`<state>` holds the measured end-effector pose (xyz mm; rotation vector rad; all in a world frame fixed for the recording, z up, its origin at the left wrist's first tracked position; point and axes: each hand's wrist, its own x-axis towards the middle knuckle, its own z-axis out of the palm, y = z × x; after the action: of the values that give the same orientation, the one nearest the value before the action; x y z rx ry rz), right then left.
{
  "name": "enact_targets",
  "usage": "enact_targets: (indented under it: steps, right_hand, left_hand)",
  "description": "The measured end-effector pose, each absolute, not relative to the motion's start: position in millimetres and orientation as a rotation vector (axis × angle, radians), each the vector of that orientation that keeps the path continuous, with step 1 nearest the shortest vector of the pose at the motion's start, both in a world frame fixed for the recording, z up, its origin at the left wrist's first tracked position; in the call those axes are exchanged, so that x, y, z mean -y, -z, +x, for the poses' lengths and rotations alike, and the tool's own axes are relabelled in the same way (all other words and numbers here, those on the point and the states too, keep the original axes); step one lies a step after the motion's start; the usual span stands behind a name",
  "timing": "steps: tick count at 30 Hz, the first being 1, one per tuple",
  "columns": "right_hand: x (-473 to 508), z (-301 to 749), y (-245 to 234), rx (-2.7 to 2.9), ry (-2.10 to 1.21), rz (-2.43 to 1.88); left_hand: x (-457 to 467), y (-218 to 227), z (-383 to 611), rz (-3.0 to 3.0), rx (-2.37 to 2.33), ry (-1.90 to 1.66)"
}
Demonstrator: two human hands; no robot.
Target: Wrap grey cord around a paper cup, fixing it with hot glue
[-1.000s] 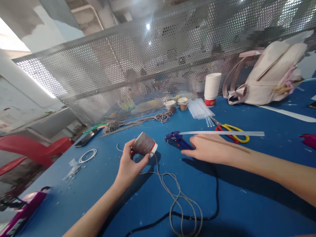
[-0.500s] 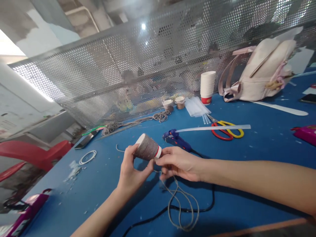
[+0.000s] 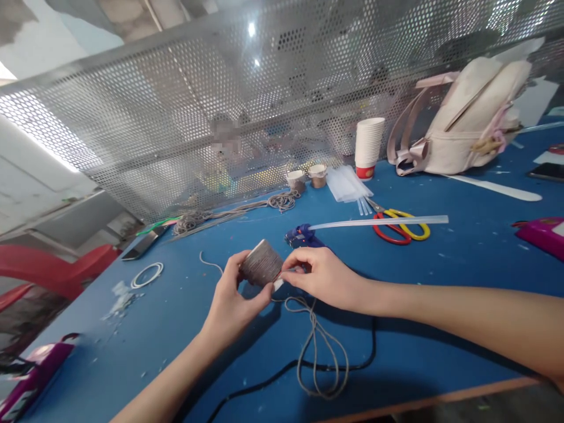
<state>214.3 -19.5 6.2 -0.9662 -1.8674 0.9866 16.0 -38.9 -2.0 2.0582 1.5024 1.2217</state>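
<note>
My left hand (image 3: 231, 302) is closed round a paper cup wrapped in grey cord (image 3: 261, 264), holding it on its side above the blue table (image 3: 440, 276). My right hand (image 3: 324, 276) pinches the loose grey cord (image 3: 315, 341) at the cup's rim; the rest of the cord hangs down and loops on the table. Just behind my right hand lies a blue glue gun (image 3: 302, 235) with a long clear glue stick (image 3: 379, 222) pointing right. Its black cable (image 3: 282, 370) runs under my right forearm.
Red and yellow scissors (image 3: 399, 226), a stack of white cups (image 3: 368, 147), two small wrapped cups (image 3: 306, 176), clear glue sticks (image 3: 348, 185) and a pale backpack (image 3: 471, 120) lie farther back. A phone (image 3: 141, 245) and cord bundles (image 3: 229, 212) sit left, by a perforated metal screen (image 3: 176, 117).
My right hand left the glue gun, came to the cup and took hold of the cord at its rim. The cup has tilted and the cord loops shifted slightly.
</note>
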Motion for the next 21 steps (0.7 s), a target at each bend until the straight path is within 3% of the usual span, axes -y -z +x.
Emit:
enact_targets:
  steps: [21]
  right_hand:
    - [23.9,209.6,-2.2,1.776,-1.103,-1.005]
  left_hand:
    - [44.8,-7.4,24.6,1.875,-1.555,-1.267]
